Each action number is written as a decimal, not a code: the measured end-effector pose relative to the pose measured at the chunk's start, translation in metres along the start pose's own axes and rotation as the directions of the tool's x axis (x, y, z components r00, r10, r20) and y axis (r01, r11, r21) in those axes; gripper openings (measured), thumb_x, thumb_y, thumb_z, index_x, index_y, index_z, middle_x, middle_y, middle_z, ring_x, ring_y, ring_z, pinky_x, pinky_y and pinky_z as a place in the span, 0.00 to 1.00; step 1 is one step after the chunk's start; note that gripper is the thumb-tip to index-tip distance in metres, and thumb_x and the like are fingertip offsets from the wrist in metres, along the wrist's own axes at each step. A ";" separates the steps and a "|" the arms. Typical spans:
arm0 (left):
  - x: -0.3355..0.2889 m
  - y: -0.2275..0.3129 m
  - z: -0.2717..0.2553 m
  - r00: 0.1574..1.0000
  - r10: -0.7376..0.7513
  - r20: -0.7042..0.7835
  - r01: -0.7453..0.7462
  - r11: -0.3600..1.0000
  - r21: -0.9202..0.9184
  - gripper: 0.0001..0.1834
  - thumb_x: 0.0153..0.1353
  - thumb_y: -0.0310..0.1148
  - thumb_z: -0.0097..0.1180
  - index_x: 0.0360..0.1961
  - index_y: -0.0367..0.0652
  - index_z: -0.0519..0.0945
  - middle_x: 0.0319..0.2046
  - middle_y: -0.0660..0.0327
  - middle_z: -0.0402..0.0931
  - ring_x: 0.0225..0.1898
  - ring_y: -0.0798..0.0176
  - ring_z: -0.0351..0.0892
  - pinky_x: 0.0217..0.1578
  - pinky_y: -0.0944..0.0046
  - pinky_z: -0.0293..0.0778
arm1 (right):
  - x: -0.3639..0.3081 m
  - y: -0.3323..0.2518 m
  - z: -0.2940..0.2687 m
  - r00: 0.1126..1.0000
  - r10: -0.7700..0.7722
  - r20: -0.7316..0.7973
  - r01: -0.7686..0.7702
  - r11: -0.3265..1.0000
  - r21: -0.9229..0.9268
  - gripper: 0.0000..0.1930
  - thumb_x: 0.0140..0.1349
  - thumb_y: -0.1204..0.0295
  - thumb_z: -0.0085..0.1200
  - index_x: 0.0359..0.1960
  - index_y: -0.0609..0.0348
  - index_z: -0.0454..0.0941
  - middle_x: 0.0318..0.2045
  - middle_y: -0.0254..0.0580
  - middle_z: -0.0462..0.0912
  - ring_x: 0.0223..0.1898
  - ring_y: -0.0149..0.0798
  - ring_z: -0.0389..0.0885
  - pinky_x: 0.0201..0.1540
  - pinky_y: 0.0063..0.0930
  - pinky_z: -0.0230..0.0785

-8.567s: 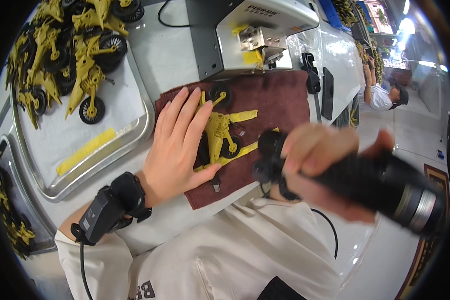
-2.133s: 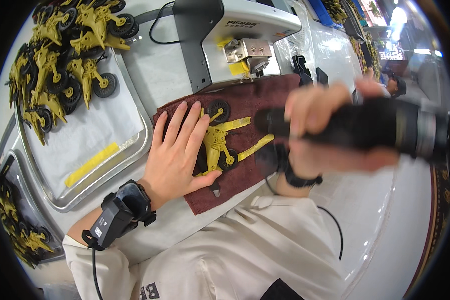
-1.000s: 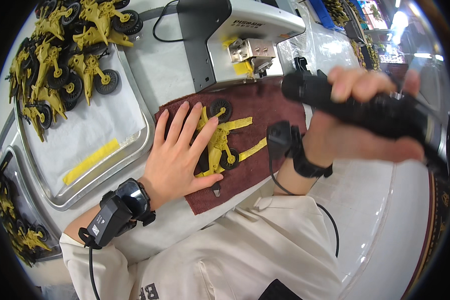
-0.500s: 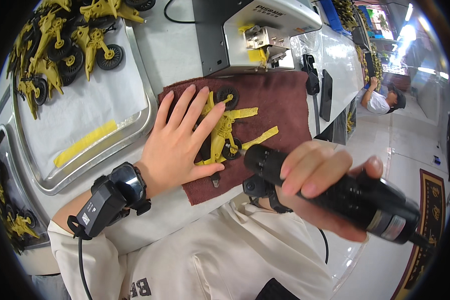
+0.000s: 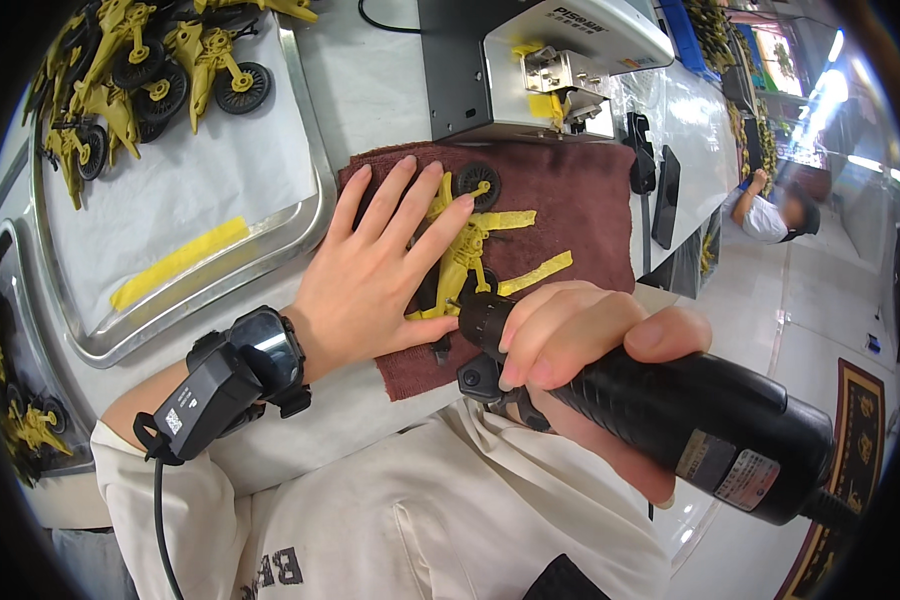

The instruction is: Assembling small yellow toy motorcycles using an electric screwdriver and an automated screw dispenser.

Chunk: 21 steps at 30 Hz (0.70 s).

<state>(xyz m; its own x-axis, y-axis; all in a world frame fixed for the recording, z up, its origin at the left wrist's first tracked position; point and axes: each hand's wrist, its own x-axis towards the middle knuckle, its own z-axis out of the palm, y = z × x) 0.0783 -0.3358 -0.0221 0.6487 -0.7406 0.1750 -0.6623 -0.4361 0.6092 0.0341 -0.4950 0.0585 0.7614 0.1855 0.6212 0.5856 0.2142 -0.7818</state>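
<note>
- While the left hand lies spread, fingers apart, over the left edge of the red-brown cloth, its forefinger and thumb rest on the toy motorcycle.
- The right hand curls firmly round a black power screwdriver, tip beside the left thumb; I cannot tell whether it touches the toy.
- Yellow with 2 black wheels, the toy lies flat towards the cloth's left edge, partly covered.

Bright lighting, fisheye distortion.
Ceiling lamps flare at upper right; white floor shows specular glints; electric screwdriver is sharp; corners darken to black.
</note>
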 end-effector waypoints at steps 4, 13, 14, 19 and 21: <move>0.002 0.000 -0.001 1.000 0.012 -0.014 -0.012 1.000 0.001 0.52 0.38 0.52 0.64 0.66 0.48 0.58 0.66 0.49 0.52 0.67 0.44 0.49 0.64 0.42 0.44 | 0.002 0.000 0.002 1.000 -0.009 -0.012 0.009 0.999 -0.048 0.43 0.50 0.38 0.56 0.50 0.64 0.57 0.28 0.51 0.77 0.19 0.43 0.77 0.24 0.36 0.71; -0.003 -0.005 -0.007 0.987 0.099 -0.129 -0.118 0.982 -0.146 0.47 0.40 0.52 0.66 0.62 0.44 0.64 0.60 0.43 0.60 0.62 0.41 0.58 0.61 0.40 0.48 | 0.001 -0.035 -0.039 0.718 -0.281 -0.637 0.063 0.937 -0.343 0.43 0.56 0.32 0.41 0.52 0.66 0.63 0.21 0.41 0.73 0.17 0.35 0.70 0.22 0.34 0.66; -0.006 -0.005 -0.013 0.970 0.147 -0.194 -0.182 0.968 -0.175 0.46 0.40 0.51 0.66 0.61 0.44 0.65 0.60 0.43 0.60 0.62 0.42 0.60 0.60 0.41 0.52 | 0.006 -0.028 -0.046 0.632 -0.313 -0.709 -0.046 0.898 -0.438 0.43 0.57 0.33 0.39 0.54 0.65 0.62 0.22 0.41 0.73 0.17 0.35 0.69 0.25 0.33 0.66; -0.073 0.008 -0.094 0.907 0.065 -0.415 -0.093 0.994 -0.049 0.39 0.45 0.46 0.66 0.59 0.44 0.69 0.60 0.45 0.61 0.59 0.50 0.66 0.57 0.45 0.58 | 0.001 0.007 -0.071 0.719 0.067 -0.691 -0.319 0.916 -0.243 0.38 0.61 0.40 0.43 0.58 0.62 0.59 0.30 0.43 0.75 0.33 0.41 0.75 0.47 0.42 0.67; -0.127 -0.012 -0.137 0.774 -0.127 -0.620 0.276 0.949 0.151 0.44 0.42 0.42 0.66 0.61 0.37 0.62 0.61 0.47 0.60 0.60 0.50 0.62 0.60 0.51 0.56 | 0.004 -0.005 -0.078 0.722 0.032 -0.691 -0.289 0.922 -0.259 0.39 0.60 0.39 0.43 0.58 0.63 0.60 0.30 0.44 0.74 0.33 0.41 0.74 0.49 0.43 0.67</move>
<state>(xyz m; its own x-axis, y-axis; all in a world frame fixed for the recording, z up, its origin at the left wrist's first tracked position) 0.0553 -0.1663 0.0540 0.8187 -0.2015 0.5377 -0.5061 -0.6956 0.5099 0.0555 -0.5703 0.0608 0.7605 -0.5221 0.3861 0.3921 -0.1046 -0.9139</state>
